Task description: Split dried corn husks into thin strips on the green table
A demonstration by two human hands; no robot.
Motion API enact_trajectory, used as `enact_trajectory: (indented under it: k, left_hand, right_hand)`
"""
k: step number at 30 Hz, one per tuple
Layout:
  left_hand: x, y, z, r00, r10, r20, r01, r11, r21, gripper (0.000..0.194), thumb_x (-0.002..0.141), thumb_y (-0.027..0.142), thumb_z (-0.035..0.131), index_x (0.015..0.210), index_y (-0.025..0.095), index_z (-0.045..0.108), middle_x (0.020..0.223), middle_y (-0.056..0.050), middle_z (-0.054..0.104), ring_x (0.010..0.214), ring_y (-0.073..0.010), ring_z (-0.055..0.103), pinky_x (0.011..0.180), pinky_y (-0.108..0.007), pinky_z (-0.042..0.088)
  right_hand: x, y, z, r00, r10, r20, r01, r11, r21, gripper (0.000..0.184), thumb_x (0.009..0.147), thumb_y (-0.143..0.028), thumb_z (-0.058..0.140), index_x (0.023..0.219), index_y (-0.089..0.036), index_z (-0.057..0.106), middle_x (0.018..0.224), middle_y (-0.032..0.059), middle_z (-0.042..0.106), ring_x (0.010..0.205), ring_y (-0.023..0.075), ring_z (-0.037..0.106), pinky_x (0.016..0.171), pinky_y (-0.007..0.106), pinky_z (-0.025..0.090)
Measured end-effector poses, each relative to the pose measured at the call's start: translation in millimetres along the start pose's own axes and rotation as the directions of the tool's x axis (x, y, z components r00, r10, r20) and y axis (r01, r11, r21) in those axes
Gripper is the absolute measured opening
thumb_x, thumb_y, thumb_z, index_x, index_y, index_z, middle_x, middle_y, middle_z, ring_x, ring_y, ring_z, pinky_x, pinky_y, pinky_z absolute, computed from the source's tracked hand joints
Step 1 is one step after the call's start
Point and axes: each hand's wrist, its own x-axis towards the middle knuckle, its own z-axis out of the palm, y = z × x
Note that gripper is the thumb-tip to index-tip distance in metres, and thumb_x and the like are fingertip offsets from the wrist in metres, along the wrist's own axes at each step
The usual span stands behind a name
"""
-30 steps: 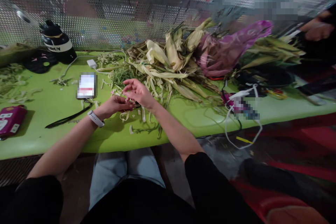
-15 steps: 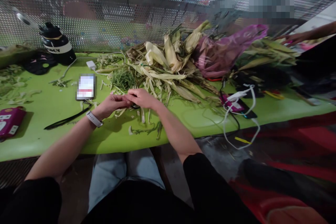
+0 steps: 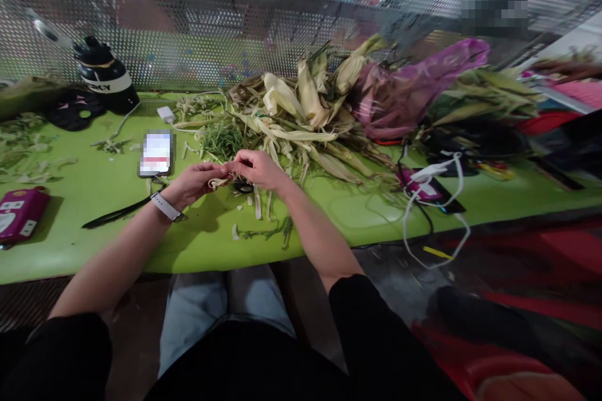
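My left hand [image 3: 196, 182], with a white watch band on its wrist, is closed in a pinch. A pale curled strip [image 3: 217, 183], perhaps of husk, hangs from its fingertips. Against those fingertips my right hand [image 3: 258, 169] is also pinched; whatever lies between its fingers is hidden. Just below the hands, a dark looped object [image 3: 243, 187], like scissor handles, lies on the green table [image 3: 188, 244]. Behind them sits a small heap of thin green stalks [image 3: 223, 140]. Pale strips [image 3: 258, 203] are scattered close to my right wrist.
Dry corn husks [image 3: 305, 106] and a purple plastic bag [image 3: 414, 94] stand at the back. A phone [image 3: 156, 153] lies left of my hands, near a magenta box [image 3: 22, 214] and a black bottle [image 3: 106, 78]. A white cable [image 3: 463, 178] hangs over the right edge.
My hands have shifted slightly, and the pale curled strip now shows under my left fingertips. At the far right, a person's arm that reached over the husks has moved back.
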Motion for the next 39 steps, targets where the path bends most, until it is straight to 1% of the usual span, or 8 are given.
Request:
enact_trajectory:
  k: [9, 13, 16, 19, 22, 29, 34, 39]
  left_hand:
    - [2.3, 0.4, -0.1, 0.997, 0.015, 0.072, -0.016, 1.0, 0.007, 0.014, 0.065, 0.017, 0.084, 0.074, 0.015, 0.073, 0.071, -0.003, 0.07, 0.062, -0.0095, 0.063, 0.054, -0.019, 0.046]
    - [2.9, -0.9, -1.9, 0.991, 0.059, 0.118, -0.06, 0.998, 0.002, 0.02, 0.064, 0.021, 0.086, 0.079, 0.016, 0.075, 0.078, -0.004, 0.073, 0.065, -0.0091, 0.063, 0.058, -0.02, 0.048]
    - [2.2, -0.9, -2.7, 0.985, 0.1, 0.142, -0.101, 0.995, -0.003, 0.023, 0.063, 0.025, 0.088, 0.08, 0.016, 0.075, 0.089, -0.005, 0.075, 0.079, -0.0114, 0.067, 0.071, -0.021, 0.051]
    - [0.7, 0.2, -1.8, 0.983, 0.125, 0.133, -0.126, 0.992, 0.0, 0.022, 0.065, 0.027, 0.088, 0.078, 0.016, 0.075, 0.097, -0.006, 0.076, 0.085, -0.0118, 0.068, 0.077, -0.022, 0.051]
    - [-0.6, 1.3, 0.4, 0.987, 0.126, 0.095, -0.124, 0.992, -0.032, 0.021, 0.063, 0.025, 0.089, 0.075, 0.015, 0.074, 0.092, -0.005, 0.075, 0.077, -0.011, 0.067, 0.07, -0.021, 0.052]
    - [0.2, 2.8, 0.1, 0.994, 0.07, 0.089, -0.062, 0.994, -0.09, 0.018, 0.063, 0.016, 0.088, 0.077, 0.016, 0.077, 0.076, -0.003, 0.073, 0.056, -0.0062, 0.058, 0.045, -0.016, 0.043]
    - [4.4, 2.5, -5.1, 0.989, 0.045, 0.139, -0.03, 0.994, -0.108, 0.019, 0.06, 0.013, 0.088, 0.074, 0.015, 0.075, 0.073, -0.003, 0.072, 0.057, -0.0066, 0.06, 0.045, -0.015, 0.044]
    - [5.0, 4.8, -10.0, 0.986, 0.015, 0.166, -0.015, 1.0, -0.003, 0.021, 0.06, 0.017, 0.089, 0.076, 0.016, 0.075, 0.077, -0.004, 0.074, 0.062, -0.0084, 0.064, 0.048, -0.015, 0.047]
  right_hand:
    - [-3.2, -4.5, -0.9, 0.981, -0.018, 0.191, -0.009, 0.99, 0.144, 0.036, 0.087, -0.052, 0.063, 0.078, -0.017, 0.062, 0.065, -0.0017, 0.055, 0.057, 0.0095, 0.045, 0.054, 0.022, 0.033]
    - [-2.8, -2.8, -9.0, 0.981, 0.008, 0.196, -0.053, 0.973, 0.224, 0.027, 0.086, -0.042, 0.064, 0.076, -0.017, 0.058, 0.066, -0.0015, 0.055, 0.057, 0.0094, 0.047, 0.053, 0.022, 0.036]
    - [-1.8, -0.4, -19.2, 0.984, 0.051, 0.171, -0.085, 0.976, 0.2, 0.012, 0.082, -0.027, 0.063, 0.086, -0.017, 0.058, 0.069, -0.0028, 0.054, 0.059, 0.0097, 0.048, 0.055, 0.021, 0.037]
    - [-0.7, 0.8, -21.2, 0.966, 0.127, 0.225, -0.146, 0.987, 0.07, 0.037, 0.073, -0.015, 0.063, 0.109, -0.016, 0.056, 0.066, -0.0066, 0.048, 0.059, 0.0098, 0.046, 0.056, 0.021, 0.036]
    - [1.7, 3.1, -11.6, 0.939, 0.125, 0.32, -0.143, 0.989, 0.032, 0.053, 0.07, -0.015, 0.065, 0.122, -0.015, 0.052, 0.078, -0.0035, 0.055, 0.062, 0.0098, 0.048, 0.059, 0.022, 0.039]
    - [9.2, 22.8, -0.1, 0.957, -0.065, 0.284, 0.057, 0.998, 0.034, 0.014, 0.078, -0.025, 0.062, 0.084, -0.013, 0.065, 0.082, 0.0018, 0.06, 0.078, 0.0146, 0.055, 0.076, 0.028, 0.044]
    - [9.5, 26.5, -5.8, 0.938, -0.118, 0.327, 0.115, 0.993, 0.03, 0.01, 0.075, -0.017, 0.063, 0.08, -0.014, 0.07, 0.085, 0.0024, 0.063, 0.083, 0.0148, 0.059, 0.082, 0.029, 0.046]
    - [9.4, 26.8, -7.3, 0.932, -0.118, 0.344, 0.099, 0.992, 0.074, 0.017, 0.073, -0.011, 0.059, 0.083, -0.013, 0.073, 0.09, 0.0041, 0.066, 0.084, 0.0146, 0.061, 0.081, 0.028, 0.047]
